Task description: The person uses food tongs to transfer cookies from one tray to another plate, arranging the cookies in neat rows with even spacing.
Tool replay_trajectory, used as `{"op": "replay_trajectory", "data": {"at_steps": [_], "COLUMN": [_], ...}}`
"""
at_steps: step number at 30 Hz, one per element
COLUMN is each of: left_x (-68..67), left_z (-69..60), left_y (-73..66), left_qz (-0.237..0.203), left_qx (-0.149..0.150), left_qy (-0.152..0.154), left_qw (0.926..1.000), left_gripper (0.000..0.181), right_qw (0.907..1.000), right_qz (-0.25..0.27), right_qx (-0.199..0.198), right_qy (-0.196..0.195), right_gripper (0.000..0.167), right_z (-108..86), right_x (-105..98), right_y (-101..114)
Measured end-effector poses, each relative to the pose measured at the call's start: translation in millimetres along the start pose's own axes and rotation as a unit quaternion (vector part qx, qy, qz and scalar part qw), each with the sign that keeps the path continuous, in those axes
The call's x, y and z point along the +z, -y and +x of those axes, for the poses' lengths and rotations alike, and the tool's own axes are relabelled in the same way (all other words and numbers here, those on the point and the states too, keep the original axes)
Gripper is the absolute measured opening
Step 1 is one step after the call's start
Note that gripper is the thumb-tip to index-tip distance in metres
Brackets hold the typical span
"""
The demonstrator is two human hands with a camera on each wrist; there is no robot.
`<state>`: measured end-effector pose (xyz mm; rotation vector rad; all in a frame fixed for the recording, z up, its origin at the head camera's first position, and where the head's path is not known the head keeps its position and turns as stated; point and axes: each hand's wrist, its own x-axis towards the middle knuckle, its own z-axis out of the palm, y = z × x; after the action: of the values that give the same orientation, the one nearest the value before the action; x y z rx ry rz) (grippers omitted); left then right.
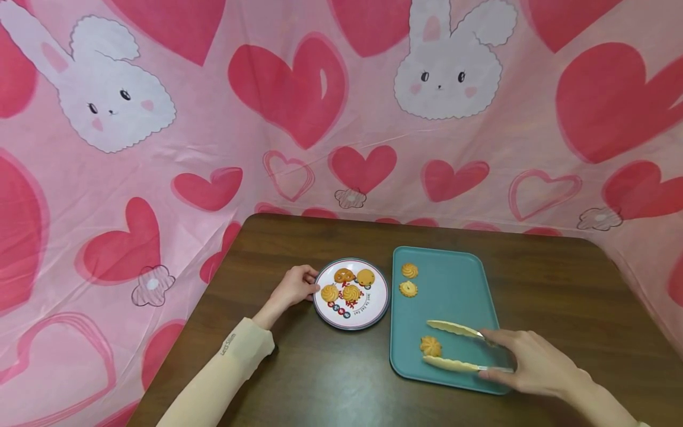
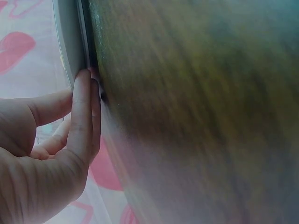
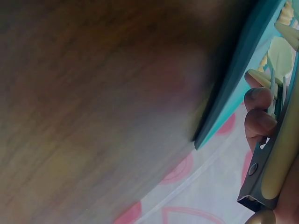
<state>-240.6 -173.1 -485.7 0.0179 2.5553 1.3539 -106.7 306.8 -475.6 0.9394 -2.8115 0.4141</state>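
My left hand (image 1: 295, 286) pinches the left rim of a white plate (image 1: 326, 312) with a dark edge; the left wrist view shows thumb and fingers (image 2: 81, 112) at that rim. On the plate lie two swirl cookies (image 1: 329, 293), a round cookie (image 1: 365, 277) and a pretzel-shaped cookie (image 1: 344, 276). In my right hand (image 1: 539, 363) is a pair of tongs (image 1: 453, 363) with pale yellow tips, spread apart over a teal tray (image 1: 448, 267). Between the tips, close to the nearer one, sits a ridged cookie (image 1: 430, 346) on the tray.
Two more cookies, a swirl cookie (image 1: 409, 270) and a scalloped cookie (image 1: 408, 289), lie at the tray's far left. Plate and tray stand side by side on a dark wooden table (image 1: 320, 373). A pink heart-patterned cloth (image 1: 373, 130) hangs behind and to the left.
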Motion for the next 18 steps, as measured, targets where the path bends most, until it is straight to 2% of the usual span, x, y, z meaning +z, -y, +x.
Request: {"op": "replay_trajectory", "data": {"at_steps": [18], "left_x": [-1.3], "left_z": [-1.0], "left_y": [-0.7], "left_qz": [0.010], "left_qx": [0.001], "left_qy": [-0.002], "left_qw": [0.9999], "left_gripper": [0.029], "right_qw": [0.9996], "right_qz": [0.017], "right_qx": [-0.021], "right_qy": [-0.004], "right_gripper": [0.059], "right_z": [-2.9], "right_x": [6.5], "right_y": [-1.9]}}
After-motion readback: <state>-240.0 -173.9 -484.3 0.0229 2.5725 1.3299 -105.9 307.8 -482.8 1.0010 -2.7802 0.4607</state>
